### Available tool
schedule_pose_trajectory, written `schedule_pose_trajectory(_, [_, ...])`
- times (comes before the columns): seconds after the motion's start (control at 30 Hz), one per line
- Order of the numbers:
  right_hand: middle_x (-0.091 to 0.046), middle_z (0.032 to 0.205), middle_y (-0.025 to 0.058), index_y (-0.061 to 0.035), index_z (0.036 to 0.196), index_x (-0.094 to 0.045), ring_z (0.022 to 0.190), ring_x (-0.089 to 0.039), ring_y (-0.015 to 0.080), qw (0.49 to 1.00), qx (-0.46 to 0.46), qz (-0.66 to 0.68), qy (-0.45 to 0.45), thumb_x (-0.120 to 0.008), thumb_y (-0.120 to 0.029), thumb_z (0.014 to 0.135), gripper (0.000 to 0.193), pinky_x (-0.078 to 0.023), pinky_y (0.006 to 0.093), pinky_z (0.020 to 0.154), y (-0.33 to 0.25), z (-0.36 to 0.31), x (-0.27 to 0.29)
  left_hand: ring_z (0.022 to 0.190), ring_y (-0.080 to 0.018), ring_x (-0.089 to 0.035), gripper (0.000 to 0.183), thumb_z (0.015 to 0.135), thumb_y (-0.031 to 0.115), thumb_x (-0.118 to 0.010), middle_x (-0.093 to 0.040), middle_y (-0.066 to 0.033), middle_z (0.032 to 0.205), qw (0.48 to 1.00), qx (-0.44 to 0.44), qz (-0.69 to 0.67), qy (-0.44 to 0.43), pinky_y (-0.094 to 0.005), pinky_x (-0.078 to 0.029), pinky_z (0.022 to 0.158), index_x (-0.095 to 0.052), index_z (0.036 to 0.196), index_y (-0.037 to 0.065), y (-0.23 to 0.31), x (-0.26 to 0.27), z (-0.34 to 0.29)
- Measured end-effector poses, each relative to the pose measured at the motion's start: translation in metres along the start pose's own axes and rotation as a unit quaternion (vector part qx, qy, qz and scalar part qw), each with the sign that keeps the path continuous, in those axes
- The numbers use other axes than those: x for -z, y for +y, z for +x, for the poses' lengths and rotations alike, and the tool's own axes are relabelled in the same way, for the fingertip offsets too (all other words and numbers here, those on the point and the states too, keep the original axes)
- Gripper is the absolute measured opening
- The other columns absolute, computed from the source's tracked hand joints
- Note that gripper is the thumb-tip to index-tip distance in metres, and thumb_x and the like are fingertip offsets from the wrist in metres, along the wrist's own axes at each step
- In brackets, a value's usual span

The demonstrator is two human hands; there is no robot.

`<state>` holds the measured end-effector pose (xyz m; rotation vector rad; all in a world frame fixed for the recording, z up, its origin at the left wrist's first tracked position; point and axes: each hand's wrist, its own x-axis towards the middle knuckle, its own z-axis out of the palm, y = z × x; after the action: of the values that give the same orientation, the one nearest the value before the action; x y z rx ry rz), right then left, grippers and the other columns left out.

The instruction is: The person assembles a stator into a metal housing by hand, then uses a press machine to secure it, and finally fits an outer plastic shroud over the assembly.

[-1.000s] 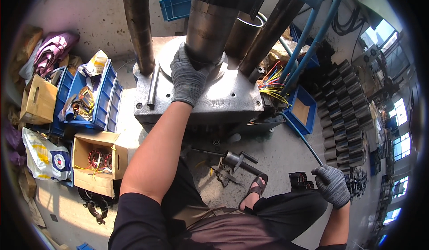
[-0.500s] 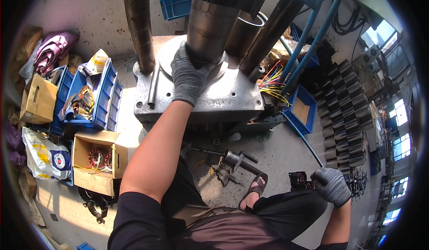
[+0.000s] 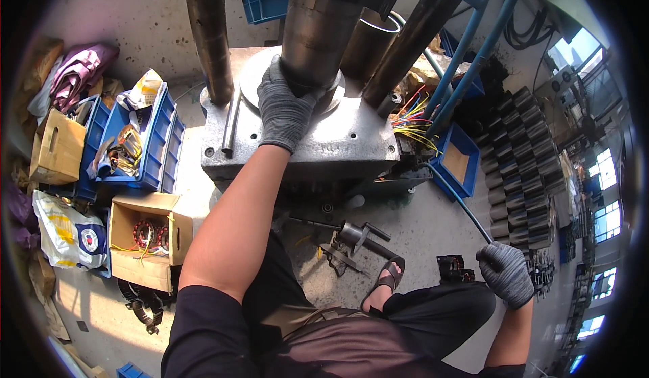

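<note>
My left hand (image 3: 285, 111), in a grey knitted glove, is closed against the lower end of a thick dark metal cylinder (image 3: 316, 40). Its fingers lie along the left side and its thumb crosses the front. The cylinder stands upright over a round pale metal plate (image 3: 254, 79) on a heavy steel press bed (image 3: 311, 149); its exact contact with the plate is hidden by the hand. At the lower right, my gloved right hand (image 3: 506, 275) is wrapped round the end of a long thin blue lever (image 3: 461, 202), which runs up toward the press.
Dark steel columns (image 3: 208, 40) flank the cylinder, and a loose metal rod (image 3: 232, 122) lies on the bed. Blue crates (image 3: 157, 134) and a cardboard box (image 3: 142, 273) with wound coils stand left. Metal parts (image 3: 362, 239) lie on the floor; stacked cylinders (image 3: 517, 175) stand right.
My right hand and the lever end have shifted slightly up and to the right. My left hand stays against the cylinder.
</note>
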<state>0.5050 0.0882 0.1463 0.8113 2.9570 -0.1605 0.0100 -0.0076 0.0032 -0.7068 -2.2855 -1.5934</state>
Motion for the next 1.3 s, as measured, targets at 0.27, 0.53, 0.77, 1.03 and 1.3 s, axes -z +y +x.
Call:
schedule_pose_trajectory(0.27, [-0.067, 0.082, 0.015, -0.0067, 0.087, -0.069, 0.08, -0.067, 0.0385, 0.996, 0.02, -0.048, -0.075, -0.07, -0.012, 0.08, 0.009, -0.054, 0.0461, 0.072, 0.001, -0.006, -0.004, 0.127, -0.0372, -0.057, 0.086, 0.07, 0.032, -0.096, -0.06, -0.0198, 0.132, 0.999, 0.023, -0.014, -0.039, -0.0488, -0.045, 0.113, -0.053, 0.138, 0.001, 0.005, 0.003, 0.0])
schedule_pose_trajectory(0.53, [-0.067, 0.085, 0.0157, -0.0049, 0.094, -0.07, 0.081, -0.067, 0.0378, 1.0, 0.011, -0.025, 0.002, -0.069, -0.006, 0.077, 0.016, -0.054, 0.0446, 0.074, -0.002, -0.007, -0.002, 0.126, -0.0373, -0.057, 0.086, 0.069, 0.031, -0.096, -0.061, -0.0198, 0.132, 0.999, 0.028, -0.012, -0.026, -0.0486, -0.045, 0.114, -0.053, 0.138, 0.002, 0.005, 0.001, -0.002])
schedule_pose_trajectory(0.77, [-0.07, 0.094, 0.017, -0.004, 0.104, -0.07, 0.088, -0.067, 0.0387, 0.998, 0.013, 0.002, 0.058, -0.068, -0.003, 0.079, 0.025, -0.054, 0.0454, 0.08, -0.003, 0.009, 0.013, 0.123, -0.0352, -0.06, 0.078, 0.069, 0.029, -0.095, -0.063, -0.0183, 0.129, 0.997, 0.027, -0.05, -0.052, -0.0468, -0.049, 0.11, -0.056, 0.13, 0.002, 0.006, 0.011, 0.001])
schedule_pose_trajectory(1.03, [-0.07, 0.112, 0.0117, 0.0003, 0.118, -0.069, 0.106, -0.067, 0.022, 0.93, 0.053, 0.018, 0.364, -0.06, 0.001, 0.1, 0.02, -0.054, 0.0357, 0.096, 0.051, 0.058, 0.031, 0.133, -0.038, -0.049, 0.103, 0.071, 0.046, -0.093, -0.054, -0.0208, 0.139, 0.995, 0.049, 0.026, -0.083, -0.049, -0.039, 0.118, -0.041, 0.148, 0.001, 0.007, 0.003, 0.003])
schedule_pose_trajectory(1.3, [-0.072, 0.122, 0.0083, 0.0, 0.13, -0.067, 0.113, -0.066, 0.015, 0.903, 0.044, 0.125, 0.407, -0.062, -0.007, 0.105, 0.027, -0.051, 0.03, 0.103, 0.084, 0.14, 0.073, 0.134, -0.0382, -0.048, 0.109, 0.07, 0.058, -0.09, -0.053, -0.0218, 0.14, 0.997, 0.045, 0.025, -0.064, -0.0492, -0.038, 0.118, -0.04, 0.149, 0.001, -0.001, 0.005, 0.003])
